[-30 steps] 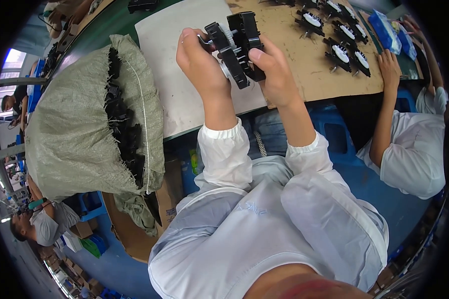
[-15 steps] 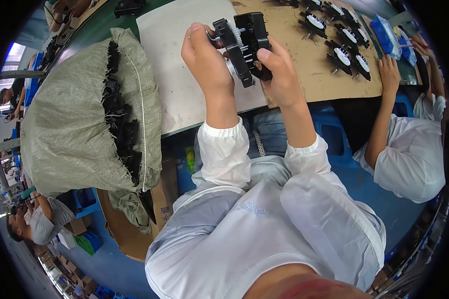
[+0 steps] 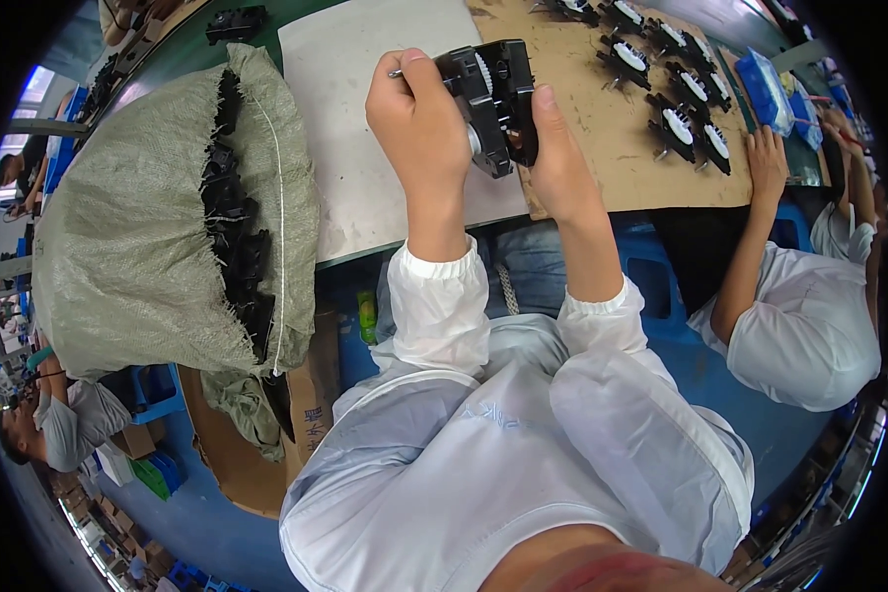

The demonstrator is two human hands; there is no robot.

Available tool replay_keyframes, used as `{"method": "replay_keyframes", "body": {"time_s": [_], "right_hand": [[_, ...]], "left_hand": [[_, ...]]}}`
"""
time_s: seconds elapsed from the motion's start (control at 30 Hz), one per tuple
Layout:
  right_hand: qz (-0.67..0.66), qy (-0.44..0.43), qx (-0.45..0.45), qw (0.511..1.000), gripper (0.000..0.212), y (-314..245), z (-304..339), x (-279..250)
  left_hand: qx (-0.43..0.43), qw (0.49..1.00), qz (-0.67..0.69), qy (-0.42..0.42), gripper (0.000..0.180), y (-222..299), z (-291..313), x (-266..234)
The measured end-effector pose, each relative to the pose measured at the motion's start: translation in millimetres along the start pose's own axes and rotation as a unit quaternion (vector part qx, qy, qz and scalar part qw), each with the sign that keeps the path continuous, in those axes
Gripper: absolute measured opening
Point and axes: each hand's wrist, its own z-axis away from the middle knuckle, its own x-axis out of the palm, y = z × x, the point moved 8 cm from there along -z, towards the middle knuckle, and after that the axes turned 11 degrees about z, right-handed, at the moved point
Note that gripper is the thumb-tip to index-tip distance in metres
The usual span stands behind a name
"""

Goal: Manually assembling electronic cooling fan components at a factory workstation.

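Note:
Above the pale board [image 3: 345,128], my left hand [image 3: 424,138] is closed on a black plastic part with a white gear [image 3: 469,87]. A metal rod pokes out by its fingertips, and a silvery round piece shows near its palm. My right hand [image 3: 564,163] grips a black plastic housing [image 3: 516,74], thumb pointing up along its side. The two black pieces are held side by side, close together; whether they are joined I cannot tell. Fingers behind the pieces are hidden.
A green woven sack [image 3: 138,227] of black parts stands left. Several black assemblies with white gears [image 3: 678,126] lie on brown cardboard [image 3: 602,178] at right. Blue packages [image 3: 763,79] and a co-worker's hand [image 3: 766,158] are beyond. An open carton [image 3: 227,454] sits below the sack.
The two black pieces have come closer together, and the gap between them has narrowed. Both hands have turned slightly; my right thumb has straightened upward.

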Motion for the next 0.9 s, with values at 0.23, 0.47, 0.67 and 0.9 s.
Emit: {"method": "replay_keyframes", "body": {"time_s": [0.23, 0.47, 0.67, 0.9], "right_hand": [[0.022, -0.017, 0.013, 1.000, 0.049, 4, 1, 2], [0.065, 0.036, -0.018, 0.997, 0.047, -8, -7, -5], [0.118, 0.017, -0.069, 0.990, 0.058, -22, -32, -9], [0.369, -0.155, -0.058, 0.914, 0.060, -25, -143, 41]], "left_hand": [[-0.015, 1.000, 0.010, -0.018, 0.027, -10, 1, 7], [-0.042, 0.990, 0.107, -0.077, 0.031, -23, 3, 14], [-0.046, 0.971, 0.061, -0.225, 0.037, -15, 9, 22], [0.067, 0.953, -0.269, -0.119, 0.041, 22, -11, -43]]}}
